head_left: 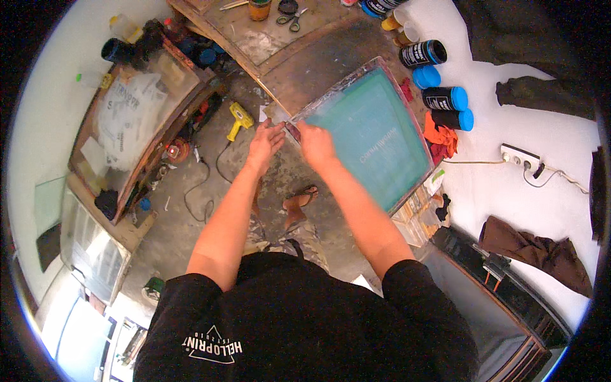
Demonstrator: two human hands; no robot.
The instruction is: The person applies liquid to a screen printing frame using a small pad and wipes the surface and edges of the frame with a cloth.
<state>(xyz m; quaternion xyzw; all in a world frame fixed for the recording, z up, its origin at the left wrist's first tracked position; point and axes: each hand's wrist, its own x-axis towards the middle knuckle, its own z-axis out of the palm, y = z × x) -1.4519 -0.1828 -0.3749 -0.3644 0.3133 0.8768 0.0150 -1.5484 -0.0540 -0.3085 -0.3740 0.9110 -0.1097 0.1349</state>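
Observation:
A screen printing frame [407,137] with teal mesh and faint pale lettering lies tilted across the table on the right. My right hand [316,145] is closed at its near left corner, the fingers curled over the edge; a dark bit of that edge shows beside the thumb. Just left of the same corner is my left hand [266,146], fingers stretched and slightly apart, with nothing visible in it. Its fingertips come close to the corner; whether they touch it I cannot tell.
A yellow heat gun [240,121] with a trailing cord stands left of my hands. Scissors [292,20] lie on the far table. Black jars with blue lids [445,99] line the wall, near a red-orange cloth [440,137]. A glass-topped bench [137,111] is at left.

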